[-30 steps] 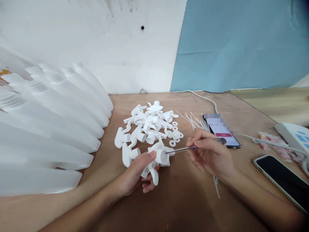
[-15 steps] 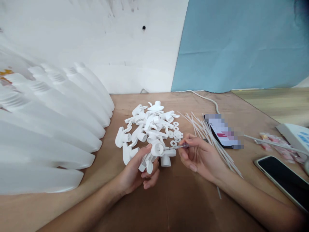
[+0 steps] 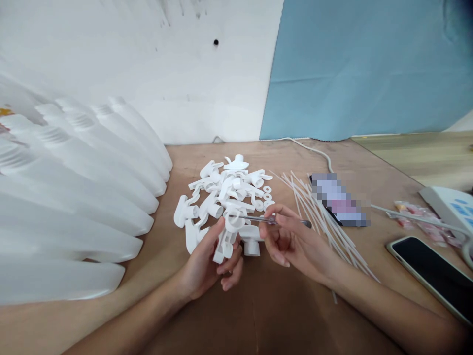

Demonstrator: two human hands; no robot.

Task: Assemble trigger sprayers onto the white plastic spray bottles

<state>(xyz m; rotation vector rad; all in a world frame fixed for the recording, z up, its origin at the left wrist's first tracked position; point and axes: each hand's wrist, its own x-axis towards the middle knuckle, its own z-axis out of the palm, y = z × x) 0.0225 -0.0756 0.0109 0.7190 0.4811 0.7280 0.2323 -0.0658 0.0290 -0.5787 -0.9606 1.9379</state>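
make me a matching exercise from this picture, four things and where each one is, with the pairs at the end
1. metal tool
2. white spray head
3. white bottles
4. thin white tubes

A. grouped at the picture's left
B. lying beside the phone
C. in the right hand
D. in the left hand

Pairs: 1-C, 2-D, 3-A, 4-B
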